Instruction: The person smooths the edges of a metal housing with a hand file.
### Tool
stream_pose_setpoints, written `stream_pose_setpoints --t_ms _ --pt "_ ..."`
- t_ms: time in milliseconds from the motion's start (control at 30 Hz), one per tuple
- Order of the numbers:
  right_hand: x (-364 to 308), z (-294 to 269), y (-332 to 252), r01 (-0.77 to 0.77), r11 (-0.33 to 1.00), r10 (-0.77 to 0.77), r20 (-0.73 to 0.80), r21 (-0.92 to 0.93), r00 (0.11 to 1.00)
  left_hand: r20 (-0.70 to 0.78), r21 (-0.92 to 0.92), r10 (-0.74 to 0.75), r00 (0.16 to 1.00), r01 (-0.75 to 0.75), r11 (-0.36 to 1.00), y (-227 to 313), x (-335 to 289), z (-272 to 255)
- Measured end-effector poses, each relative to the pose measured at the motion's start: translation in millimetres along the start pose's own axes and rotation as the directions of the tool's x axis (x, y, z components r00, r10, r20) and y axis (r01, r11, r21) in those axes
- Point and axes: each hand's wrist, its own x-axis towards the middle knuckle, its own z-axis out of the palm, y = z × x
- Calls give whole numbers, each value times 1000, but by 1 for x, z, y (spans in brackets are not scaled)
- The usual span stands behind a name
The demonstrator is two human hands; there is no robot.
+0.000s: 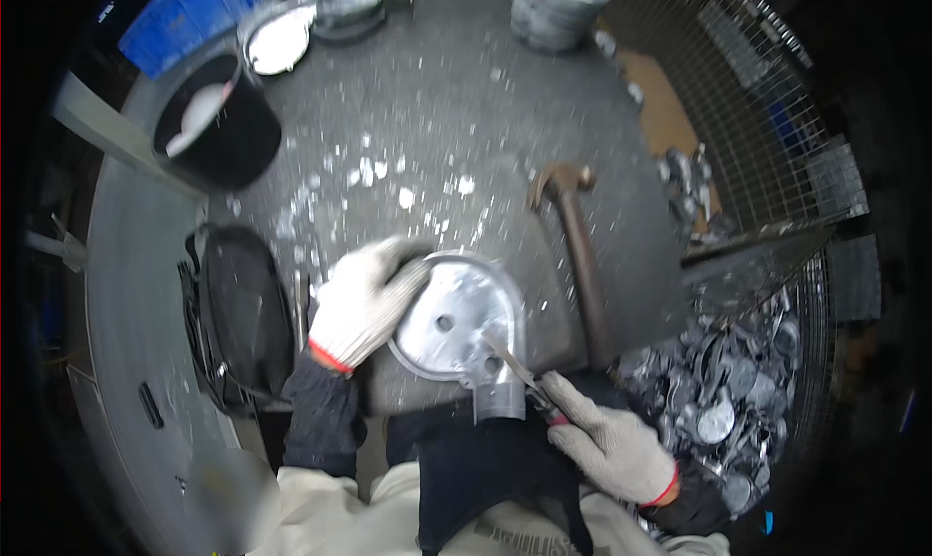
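A silvery metal casting (pixel 464 308), round and dish-like with a short spout, lies at the near edge of the table. My left hand (pixel 367 299), in a white knit glove with a red cuff, grips its left rim, thumb over the edge. My right hand (pixel 607 439), gloved alike, is closed around a thin-bladed hand tool (pixel 515 362) with some red on its handle. The blade tip reaches over the casting near the small hole by the spout; whether it touches I cannot tell. Right of the casting lies a hammer (pixel 580 255) with a brown handle.
White chips and flakes (pixel 408 197) litter the grey table. At left stand a black bucket (pixel 218 129) and a black bag (pixel 243 308). More castings (pixel 282 41) sit at the far left, stacked ones (pixel 553 17) at the far right. A wire cage (pixel 757 138) and heaped metal scrap (pixel 728 391) flank the right.
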Motion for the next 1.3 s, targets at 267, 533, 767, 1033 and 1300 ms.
stream_pose_setpoints --t_ms 267,533,767,1033,1300 --pt "-6 15 1 -240 609 503 -135 756 854 -193 -443 -260 946 152 884 -25 62 -18" --pt "9 35 32 58 658 182 -233 751 955 96 -372 318 943 -262 890 150 207 84" --pt "7 45 40 16 557 240 -179 831 954 -297 614 624 723 -355 705 137 389 114" --pt "7 35 38 -37 508 296 -133 861 946 -151 754 605 782 -305 582 119 444 91" --pt "-7 30 46 -120 468 359 -64 876 931 -289 -86 239 927 -274 958 178 230 -10"
